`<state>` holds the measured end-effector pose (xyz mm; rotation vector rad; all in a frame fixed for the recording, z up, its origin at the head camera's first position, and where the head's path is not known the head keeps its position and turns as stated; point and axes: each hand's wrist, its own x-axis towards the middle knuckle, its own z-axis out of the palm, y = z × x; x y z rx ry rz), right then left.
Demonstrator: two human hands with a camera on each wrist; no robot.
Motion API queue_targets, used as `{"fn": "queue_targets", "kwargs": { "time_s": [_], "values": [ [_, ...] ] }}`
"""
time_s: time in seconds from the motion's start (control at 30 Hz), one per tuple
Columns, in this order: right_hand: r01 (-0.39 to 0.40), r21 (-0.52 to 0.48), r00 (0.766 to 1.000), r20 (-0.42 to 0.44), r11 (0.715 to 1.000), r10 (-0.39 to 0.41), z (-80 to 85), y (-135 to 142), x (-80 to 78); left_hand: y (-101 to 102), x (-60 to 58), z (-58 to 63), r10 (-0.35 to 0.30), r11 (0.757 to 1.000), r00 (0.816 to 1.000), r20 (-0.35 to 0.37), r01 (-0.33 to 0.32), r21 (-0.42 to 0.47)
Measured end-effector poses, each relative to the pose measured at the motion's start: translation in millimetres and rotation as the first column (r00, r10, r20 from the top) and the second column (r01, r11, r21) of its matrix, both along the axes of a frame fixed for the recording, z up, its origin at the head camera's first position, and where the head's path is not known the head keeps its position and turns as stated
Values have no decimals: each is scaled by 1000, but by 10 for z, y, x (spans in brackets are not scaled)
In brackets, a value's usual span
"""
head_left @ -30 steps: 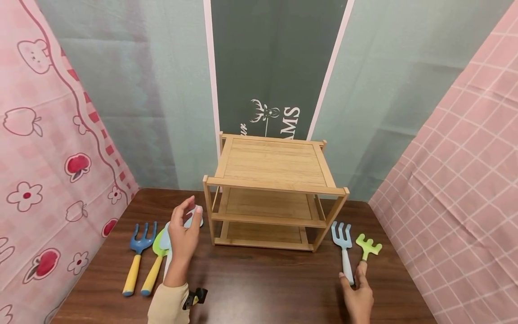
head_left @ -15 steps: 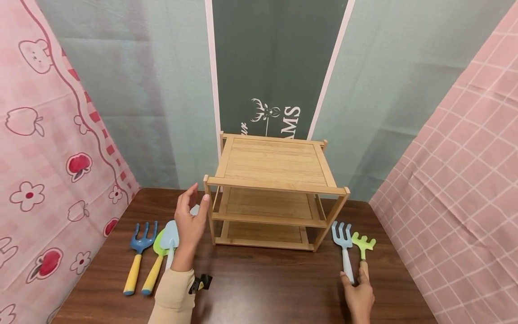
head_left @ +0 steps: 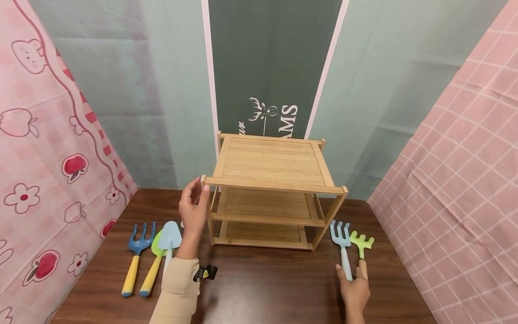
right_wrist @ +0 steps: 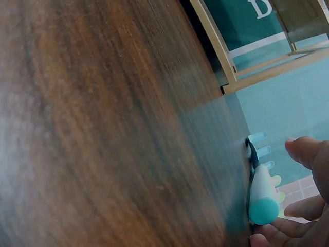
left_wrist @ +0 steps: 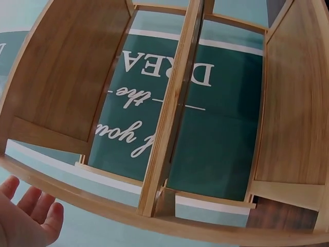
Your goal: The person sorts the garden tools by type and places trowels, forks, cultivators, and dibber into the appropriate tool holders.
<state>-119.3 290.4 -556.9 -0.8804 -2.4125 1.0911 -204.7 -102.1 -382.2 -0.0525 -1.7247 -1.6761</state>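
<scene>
A three-tier wooden shelf (head_left: pixel 279 162) stands in the middle of the table. My left hand (head_left: pixel 193 217) is raised by its front left post, fingers gently bent; in the left wrist view the fingertips (left_wrist: pixel 32 199) lie close beside a frame rail, and contact is unclear. My right hand (head_left: pixel 354 290) is low at the right, thumb and fingers spread on either side of the light blue hand fork's handle (head_left: pixel 346 264). A green hand rake (head_left: pixel 362 243) lies alongside, its tan handle beside my fingers. In the right wrist view the thumb (right_wrist: pixel 303 150) stands apart from the fork's pale handle (right_wrist: pixel 262 193).
Left of the shelf lie a blue hand fork with a yellow handle (head_left: pixel 131 275), a green trowel with a yellow handle (head_left: pixel 151 275) and a light blue trowel (head_left: pixel 170 235). Another pale item behind my left hand is mostly hidden. Fabric curtains (head_left: pixel 457 180) surround the table (head_left: pixel 259 288).
My left hand has risen and moved right to the shelf's front left post. My right hand shifted the green rake left beside the light blue fork, then moved left over the fork's handle.
</scene>
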Motion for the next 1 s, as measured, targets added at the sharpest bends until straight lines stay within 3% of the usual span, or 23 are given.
{"fn": "queue_targets", "kwargs": {
  "time_s": [0.17,0.43,0.6,0.8,1.0],
  "values": [
    [3,20,1000,-7,1000,-3,-10,-15,-20,15,-15,17,-19,999,1000,-7,20,40],
    [-13,38,999,39,999,11,-28,-10,-55,54,15,101,80,997,997,11,-80,1],
    [-35,70,993,114,997,26,-52,3,-48,66,31,158,97,995,994,55,-95,-27],
    [-47,90,986,161,995,32,-107,35,-45,50,37,192,54,998,994,98,-53,-18],
    [-50,96,984,175,994,33,-114,62,-58,9,10,185,-56,998,991,119,54,27]
  ]
}}
